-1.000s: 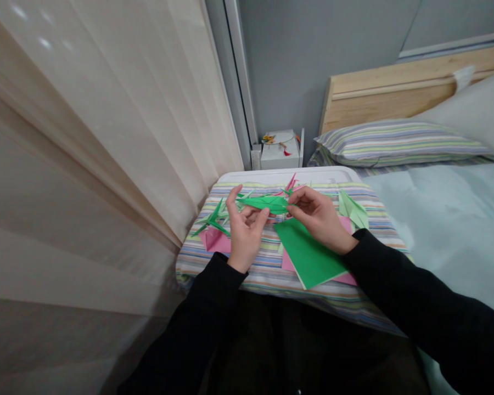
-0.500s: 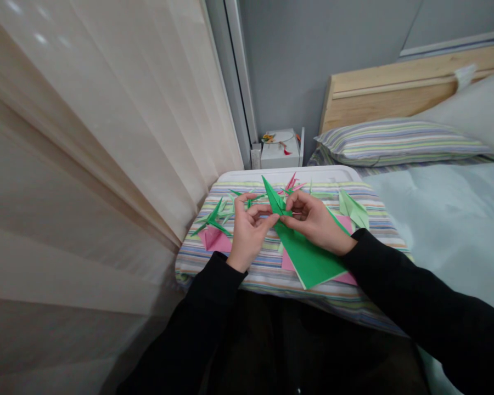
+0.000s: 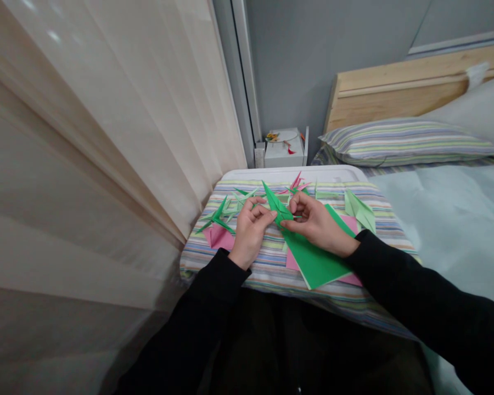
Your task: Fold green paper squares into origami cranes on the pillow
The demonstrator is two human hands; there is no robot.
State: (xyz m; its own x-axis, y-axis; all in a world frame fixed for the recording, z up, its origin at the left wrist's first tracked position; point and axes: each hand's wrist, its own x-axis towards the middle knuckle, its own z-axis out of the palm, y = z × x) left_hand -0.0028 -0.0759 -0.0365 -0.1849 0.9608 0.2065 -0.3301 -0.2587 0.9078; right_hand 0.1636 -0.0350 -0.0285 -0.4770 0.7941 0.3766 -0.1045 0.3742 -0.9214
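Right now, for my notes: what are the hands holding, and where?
The left hand and right hand pinch a folded green paper piece at its lower end.

The left hand (image 3: 250,233) and right hand (image 3: 316,222) cover the centre of the folded green paper (image 3: 276,206); its fold lines there are hidden. The small objects (image 3: 276,137) on top of the white box (image 3: 283,156) are too small to identify. The view's right edge cuts off the headboard (image 3: 399,93), and its lower edge cuts off the black sleeves (image 3: 428,312).
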